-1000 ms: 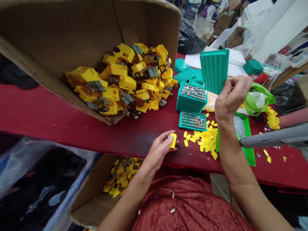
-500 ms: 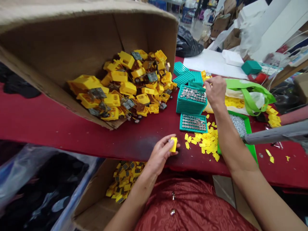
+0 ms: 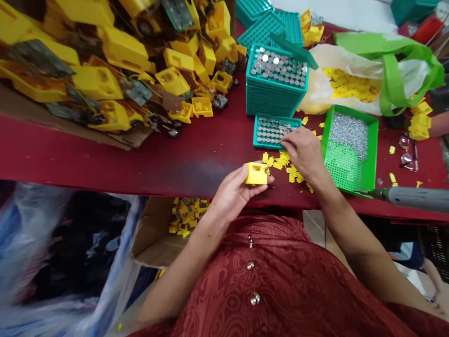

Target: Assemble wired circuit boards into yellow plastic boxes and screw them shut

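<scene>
So the red table [image 3: 182, 161] is looking pretty crowded. A big cardboard box [image 3: 105, 139] of yellow toy bodies [image 3: 129, 50] is hogging the upper left, and another carton [image 3: 149, 238] is sitting below the table edge with more yellow pieces [image 3: 187, 217] in it. Over on the right, a green bag [image 3: 391, 77] is slumping behind a green tray [image 3: 343, 168] of small metal bits [image 3: 349, 133], and a grey tool [image 3: 417, 197] is poking its tip at that tray's near edge. Glasses [image 3: 407, 157] are lying just beside it.

The left hand [image 3: 231, 194] is grasping a yellow housing [image 3: 257, 174] near the front edge of the table. The right hand [image 3: 307, 152] is bunching its fingertips at the near right corner of a small teal tray [image 3: 256, 132], blocking that corner and some loose yellow tabs [image 3: 278, 163]; can't tell if it's pinching anything.

Counting up: I'm seeing one housing in hand, one tall teal stack [image 3: 270, 98], one small tray in front of it, at least three loose teal trays [image 3: 261, 30] lying behind, one tool, one pair of glasses. The silver discs [image 3: 268, 134] and tabs are running too many to count.
</scene>
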`<control>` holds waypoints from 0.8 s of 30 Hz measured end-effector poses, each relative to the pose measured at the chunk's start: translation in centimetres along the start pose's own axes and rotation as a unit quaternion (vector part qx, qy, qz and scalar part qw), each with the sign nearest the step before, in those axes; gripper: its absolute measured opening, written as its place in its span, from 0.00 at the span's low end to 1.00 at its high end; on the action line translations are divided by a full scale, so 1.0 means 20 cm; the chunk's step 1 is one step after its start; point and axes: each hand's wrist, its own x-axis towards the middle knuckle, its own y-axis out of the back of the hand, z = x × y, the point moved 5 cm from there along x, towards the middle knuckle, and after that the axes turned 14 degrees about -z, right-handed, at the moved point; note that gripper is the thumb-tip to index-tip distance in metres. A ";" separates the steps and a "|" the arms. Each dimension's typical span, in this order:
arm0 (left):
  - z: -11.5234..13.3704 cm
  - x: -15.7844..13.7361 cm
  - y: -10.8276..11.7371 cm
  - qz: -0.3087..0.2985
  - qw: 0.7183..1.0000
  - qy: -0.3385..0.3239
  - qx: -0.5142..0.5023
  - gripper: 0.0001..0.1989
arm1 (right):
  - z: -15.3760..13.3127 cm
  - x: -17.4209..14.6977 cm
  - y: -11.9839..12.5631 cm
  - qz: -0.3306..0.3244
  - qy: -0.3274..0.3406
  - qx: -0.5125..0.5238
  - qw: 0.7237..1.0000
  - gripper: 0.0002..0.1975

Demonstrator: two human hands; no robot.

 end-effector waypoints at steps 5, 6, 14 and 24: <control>-0.04 -0.01 0.01 0.022 0.999 0.023 0.010 0.13 | 0.00 0.05 -0.05 -0.012 -0.032 -0.034 0.999 0.07; -0.04 -0.01 0.01 0.025 0.999 0.025 0.014 0.13 | -0.01 0.05 -0.05 -0.012 -0.032 -0.032 0.999 0.07; 0.00 -0.02 -0.01 0.041 0.998 0.012 0.038 0.10 | -0.03 0.03 -0.01 0.005 0.018 0.005 1.000 0.14; 0.03 -0.05 0.01 0.024 0.998 -0.012 0.052 0.13 | -0.07 0.10 -0.08 -0.089 -0.029 -0.036 0.995 0.13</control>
